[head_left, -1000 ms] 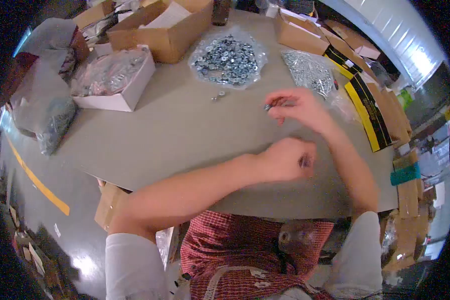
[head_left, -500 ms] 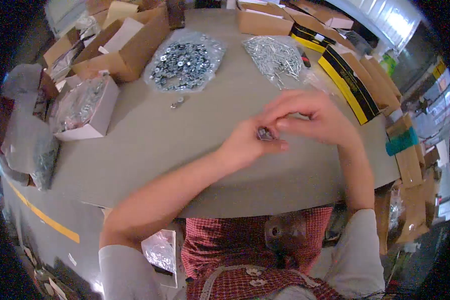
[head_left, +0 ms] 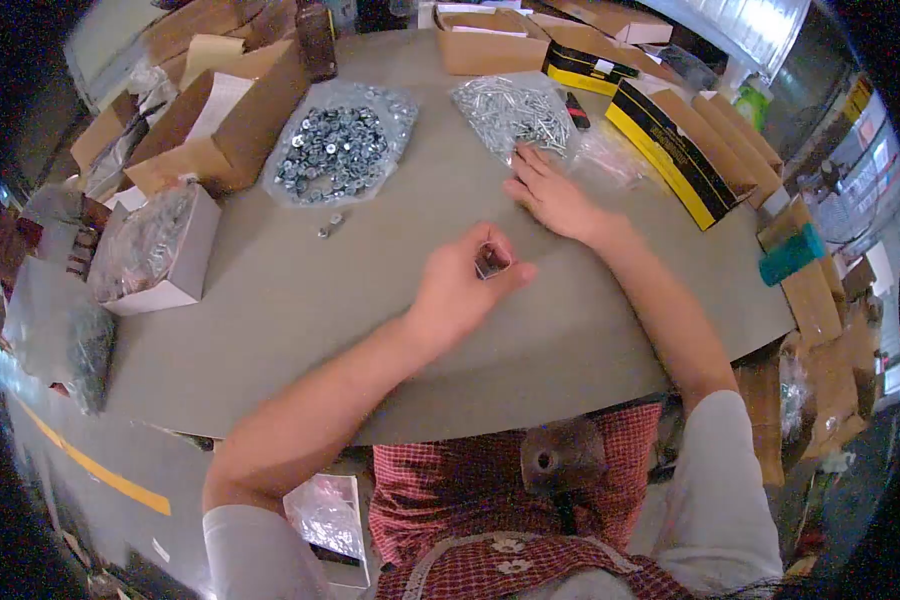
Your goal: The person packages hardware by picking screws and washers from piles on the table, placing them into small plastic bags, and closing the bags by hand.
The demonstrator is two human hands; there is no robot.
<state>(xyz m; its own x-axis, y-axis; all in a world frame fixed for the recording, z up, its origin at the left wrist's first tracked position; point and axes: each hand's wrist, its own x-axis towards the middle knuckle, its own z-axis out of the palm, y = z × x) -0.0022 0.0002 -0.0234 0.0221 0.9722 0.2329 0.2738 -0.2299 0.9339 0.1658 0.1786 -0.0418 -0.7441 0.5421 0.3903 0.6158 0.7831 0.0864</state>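
Observation:
My left hand (head_left: pixel 452 290) is curled over the middle of the table, holding what looks like a small clear plastic bag (head_left: pixel 491 262) with its mouth facing up. What lies inside it is too dark to make out. My right hand (head_left: pixel 560 205) reaches forward, fingers stretched, its fingertips at the near edge of a clear bag of long silvery screws (head_left: pixel 510 112). To the left lies a spread-open clear bag of small metal nuts (head_left: pixel 335 150). A couple of loose metal pieces (head_left: pixel 330 226) rest just in front of that bag.
A white box (head_left: pixel 185 265) with bagged parts and an open cardboard box (head_left: pixel 235 140) line the left side. Black-and-yellow boxes (head_left: pixel 670 155) stand at right, beside thin clear plastic (head_left: pixel 610 160). A teal roll (head_left: pixel 792 257) sits beyond the table's right edge.
My right hand has left my left hand and moved forward to the bag of screws, its fingers straightening. My left hand keeps its hold; the whole view has shifted slightly.

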